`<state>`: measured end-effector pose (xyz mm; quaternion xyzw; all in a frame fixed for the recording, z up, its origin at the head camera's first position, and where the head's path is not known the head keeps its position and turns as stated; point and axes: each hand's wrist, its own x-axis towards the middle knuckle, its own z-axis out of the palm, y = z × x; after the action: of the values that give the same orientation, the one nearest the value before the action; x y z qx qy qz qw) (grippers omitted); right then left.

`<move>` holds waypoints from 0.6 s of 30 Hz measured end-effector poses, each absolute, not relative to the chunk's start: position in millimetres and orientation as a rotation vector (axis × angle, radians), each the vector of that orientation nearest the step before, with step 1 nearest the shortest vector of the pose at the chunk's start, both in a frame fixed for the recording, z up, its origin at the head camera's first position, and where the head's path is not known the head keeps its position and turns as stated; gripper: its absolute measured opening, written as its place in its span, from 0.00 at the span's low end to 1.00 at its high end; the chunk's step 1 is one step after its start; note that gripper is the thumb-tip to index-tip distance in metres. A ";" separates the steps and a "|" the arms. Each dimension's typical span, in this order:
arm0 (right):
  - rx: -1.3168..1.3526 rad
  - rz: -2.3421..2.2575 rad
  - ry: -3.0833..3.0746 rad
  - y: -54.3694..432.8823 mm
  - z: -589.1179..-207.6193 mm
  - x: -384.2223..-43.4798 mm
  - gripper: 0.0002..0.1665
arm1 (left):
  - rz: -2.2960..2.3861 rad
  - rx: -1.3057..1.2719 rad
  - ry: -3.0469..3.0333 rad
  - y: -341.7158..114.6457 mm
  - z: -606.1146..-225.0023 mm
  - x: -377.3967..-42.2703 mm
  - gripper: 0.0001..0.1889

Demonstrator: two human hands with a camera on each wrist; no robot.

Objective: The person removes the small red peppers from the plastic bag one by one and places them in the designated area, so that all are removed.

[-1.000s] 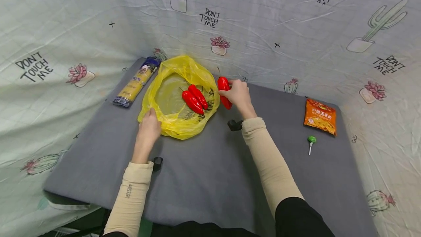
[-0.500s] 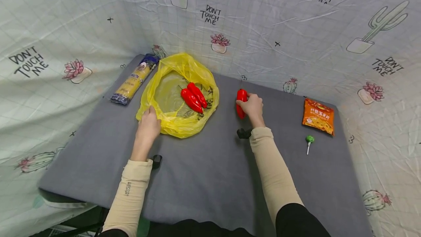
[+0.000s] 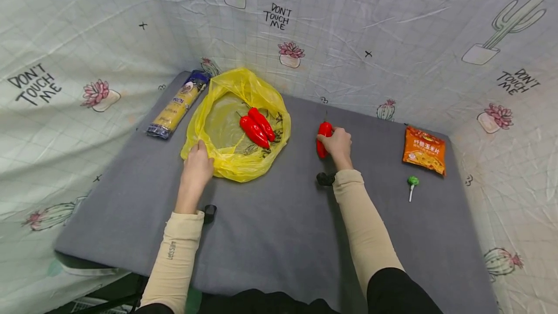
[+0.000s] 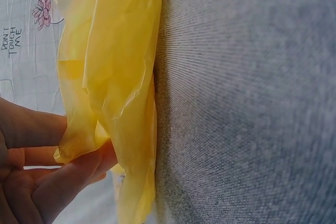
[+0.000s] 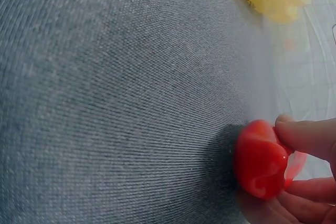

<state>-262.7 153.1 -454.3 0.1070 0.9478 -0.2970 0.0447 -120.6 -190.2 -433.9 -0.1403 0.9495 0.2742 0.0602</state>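
A yellow plastic bag (image 3: 237, 171) stands with its mouth spread wide at the back left of the table. Inside it lie two red peppers (image 3: 254, 131) side by side. My left hand (image 3: 197, 173) pinches the near left edge of the bag; the left wrist view shows thumb and fingers (image 4: 68, 182) on the thin film. To the right of the bag, my right hand (image 3: 339, 147) holds another red pepper (image 3: 323, 140) between thumb and fingers, its stem pointing away from me. In the right wrist view this pepper is right at the table surface.
A yellow and blue pasta packet (image 3: 178, 105) lies left of the bag. At the right are an orange snack bag (image 3: 424, 151) and a green lollipop (image 3: 412, 183). Cloth with cactus prints hangs behind and beside the grey table (image 3: 270, 236).
My right hand has moved right, away from the bag's edge, and lower, with the red pepper in it. My left hand has stayed at the bag's edge.
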 end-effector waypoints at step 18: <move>0.310 -0.788 2.885 149.7 -443.5 -267.6 0.42 | 0.827 -0.424 2.890 -187.6 -433.4 -117.0 0.34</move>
<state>-267.6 149.7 -443.5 0.1030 0.9573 -0.2616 0.0673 -117.0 -187.6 -433.4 -0.1393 0.9507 0.2720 0.0529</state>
